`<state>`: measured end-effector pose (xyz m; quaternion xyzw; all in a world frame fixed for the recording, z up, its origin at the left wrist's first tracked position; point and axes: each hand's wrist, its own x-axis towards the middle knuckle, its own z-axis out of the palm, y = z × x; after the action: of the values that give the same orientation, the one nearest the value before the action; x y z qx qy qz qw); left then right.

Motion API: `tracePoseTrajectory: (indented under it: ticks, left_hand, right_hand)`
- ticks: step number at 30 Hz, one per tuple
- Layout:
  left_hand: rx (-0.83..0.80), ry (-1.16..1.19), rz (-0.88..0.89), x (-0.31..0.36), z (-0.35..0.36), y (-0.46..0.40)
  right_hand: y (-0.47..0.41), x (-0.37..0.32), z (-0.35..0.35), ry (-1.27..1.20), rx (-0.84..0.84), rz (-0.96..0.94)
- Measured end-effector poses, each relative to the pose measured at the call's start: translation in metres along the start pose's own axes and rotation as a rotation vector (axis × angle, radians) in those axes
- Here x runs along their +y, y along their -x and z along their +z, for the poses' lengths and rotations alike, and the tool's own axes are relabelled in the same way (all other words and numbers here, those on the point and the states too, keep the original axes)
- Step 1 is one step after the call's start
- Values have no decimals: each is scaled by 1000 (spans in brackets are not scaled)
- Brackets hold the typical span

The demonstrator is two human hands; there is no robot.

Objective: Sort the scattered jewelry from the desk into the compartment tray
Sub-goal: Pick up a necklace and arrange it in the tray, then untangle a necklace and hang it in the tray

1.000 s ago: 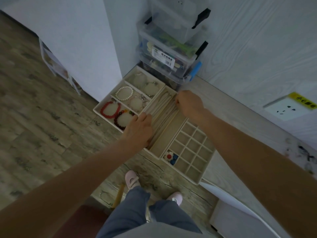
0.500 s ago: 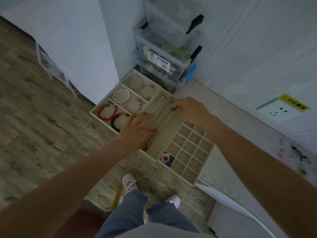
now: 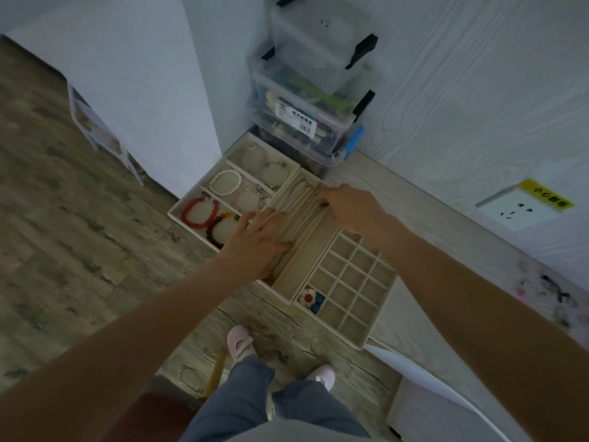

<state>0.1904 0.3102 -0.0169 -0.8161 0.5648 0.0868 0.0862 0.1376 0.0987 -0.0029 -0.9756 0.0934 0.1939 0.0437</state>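
Since a second ago your right hand (image 3: 349,207) has slid from the far end of the long necklace channels toward their middle, and your left hand (image 3: 259,240) has spread flatter over the near end of those channels.

You are working at the beige fabric-lined compartment tray (image 3: 363,341), which sits on the pale wood-grain desk (image 3: 414,202) below the stacked clear plastic storage boxes (image 3: 306,100). Its left section already holds the red bead bracelet (image 3: 198,212), the dark red bead bracelet (image 3: 214,229) and the white pearl bracelet (image 3: 225,182). The grid section on the right is mostly bare, with the small red-and-white flower piece (image 3: 308,297) in a near cell.

Your left hand lies with fingers straight, pressing on the channel dividers and holding nothing. Your right hand's fingertips are hidden by its back, so I cannot tell whether they pinch the thin chain necklace (image 3: 314,207) lying in the channel beside them.

You seem to be laying a chain straight along a channel. Next, you would likely draw it out lengthwise without tangling, while the left hand steadies the tray.
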Motion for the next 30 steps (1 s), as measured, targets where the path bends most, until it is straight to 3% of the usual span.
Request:
tracePoseTrajectory:
  ticks: [15,27,30]
  left_hand:
    - [-121,-8,-19,-4,4,-5]
    - [-104,97,-57,4,-31,-23]
    - [-36,133,-45,20,-48,-38]
  right_hand:
    - [-4,-8,-2,186,32,-2]
    - [18,-3,1,-84,61,74]
    - [41,13,0,-165,83,156]
